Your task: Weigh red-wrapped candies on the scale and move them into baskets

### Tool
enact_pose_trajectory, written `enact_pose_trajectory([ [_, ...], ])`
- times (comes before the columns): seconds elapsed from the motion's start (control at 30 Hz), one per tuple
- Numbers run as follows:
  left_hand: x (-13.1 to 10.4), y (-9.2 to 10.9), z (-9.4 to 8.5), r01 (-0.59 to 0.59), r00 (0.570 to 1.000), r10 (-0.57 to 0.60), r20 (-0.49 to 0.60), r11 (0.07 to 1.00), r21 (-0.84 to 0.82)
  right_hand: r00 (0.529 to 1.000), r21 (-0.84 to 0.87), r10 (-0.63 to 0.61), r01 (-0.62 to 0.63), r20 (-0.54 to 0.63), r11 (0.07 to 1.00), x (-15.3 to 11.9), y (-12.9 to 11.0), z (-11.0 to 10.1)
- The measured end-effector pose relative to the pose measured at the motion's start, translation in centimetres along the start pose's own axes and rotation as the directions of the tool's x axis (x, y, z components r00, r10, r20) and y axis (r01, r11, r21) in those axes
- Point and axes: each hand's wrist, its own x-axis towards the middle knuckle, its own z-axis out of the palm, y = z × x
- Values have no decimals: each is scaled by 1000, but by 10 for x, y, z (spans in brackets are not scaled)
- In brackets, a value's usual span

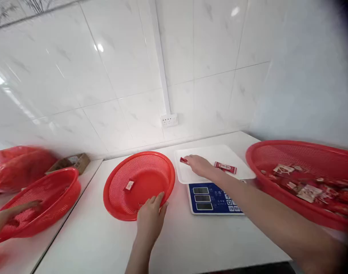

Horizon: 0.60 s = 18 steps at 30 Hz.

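My left hand (151, 215) is closed over the near rim of a round red plastic basket (111, 199). One small red packet with a white label (129, 185) lies inside that basket, left of its middle. Over the left part of a white scale tray (236, 152), my right hand (199, 166) pinches a small red packet (184, 161). Another red-and-white packet (225, 167) rests on the tray, just past my right wrist. The scale's blue panel (202, 198) with its displays shows below the tray, partly covered by my right forearm.
At right stands a larger red basket (256, 152) holding many red and pale packets. On the left, another person's hand (25, 209) reaches into a red basket (73, 186). Behind it are a cardboard box (81, 163) and red bags (28, 167). A socket (169, 120) sits on the tiled wall.
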Motion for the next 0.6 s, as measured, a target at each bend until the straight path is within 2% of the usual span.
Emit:
enact_pose_trajectory([
  [0.07, 1, -1, 0, 9, 1000, -9, 5, 1000, 8, 998, 91, -66, 66, 2, 994, 3, -23, 8],
  [0.17, 2, -2, -1, 19, 1000, -19, 11, 1000, 19, 984, 115, -170, 164, 44, 980, 0, -47, 14],
  [0.23, 2, -1, -2, 19, 1000, -19, 12, 1000, 22, 973, 9, -201, 201, 117, 980, -8, -48, 10],
  [0.3, 1, 0, -3, 4, 1000, -4, 10, 1000, 20, 974, -177, -125, 159, 190, 971, -18, -35, 0],
  [0.37, 0, 1, -3, -10, 1000, 10, 1, 1000, 21, 980, -313, 3, 60, 199, 948, -28, -11, -12],
  [0.5, 0, 5, -3, -10, 1000, 11, -22, 999, 35, 979, -391, 145, -78, 146, 917, -41, 35, -31],
  [0.6, 1, 8, -4, -3, 1000, 4, -12, 999, 40, 982, -376, 139, -82, 126, 923, -44, 49, -32],
])
